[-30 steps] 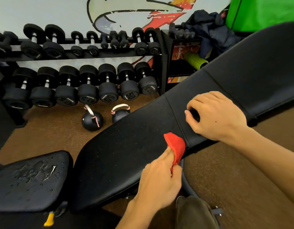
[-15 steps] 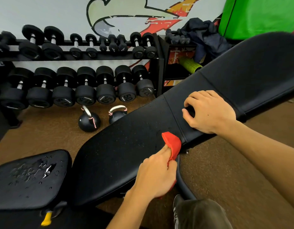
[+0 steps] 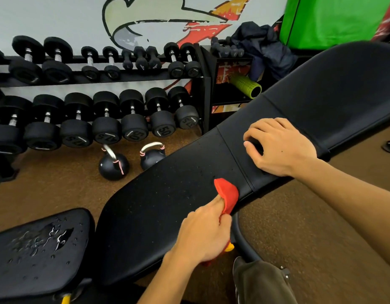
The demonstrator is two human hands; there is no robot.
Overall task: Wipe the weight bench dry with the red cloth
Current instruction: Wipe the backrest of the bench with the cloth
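A: Step? Grips?
B: Mid-wipe. Left hand clenched on cloth, at back pad's 4 o'clock edge; right hand braces, holds nothing.
A: Next?
B: Sweep toward 8 o'clock, then puddled seat.

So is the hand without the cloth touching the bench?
Touching. In the head view the right hand lies on the bench pad, fingers curled against it.

- The weight bench, black and padded, runs from 7 o'clock up to 2 o'clock.
- Fine droplets speckle its long pad.
- The red cloth lies pressed on the pad's near edge, gripped by the left hand.
- The right hand rests at 3 o'clock.
- The seat pad at 8 o'clock carries pooled water.
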